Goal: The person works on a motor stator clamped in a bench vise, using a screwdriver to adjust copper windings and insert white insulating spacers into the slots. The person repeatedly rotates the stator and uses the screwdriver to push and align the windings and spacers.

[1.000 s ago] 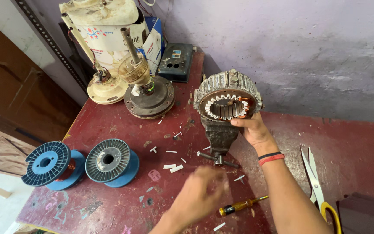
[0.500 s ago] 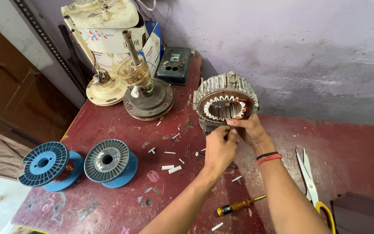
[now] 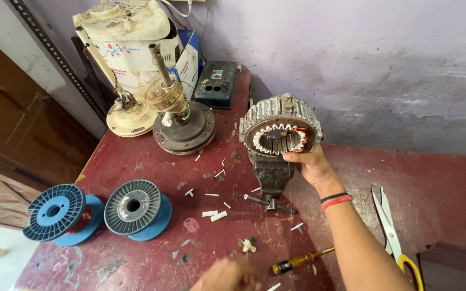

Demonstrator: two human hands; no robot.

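A motor stator [image 3: 280, 134] is sitting clamped in a small vise [image 3: 269, 175] on the red bench [image 3: 432, 183], the right hand [image 3: 311, 164] gripping its lower rim. The left hand [image 3: 225, 276] is blurring low; its grip cannot be told. Thin copper wire could snag and snap.

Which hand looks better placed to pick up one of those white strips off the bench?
Probably the left hand: it hovers free near the white strips, while the right hand grips the stator.
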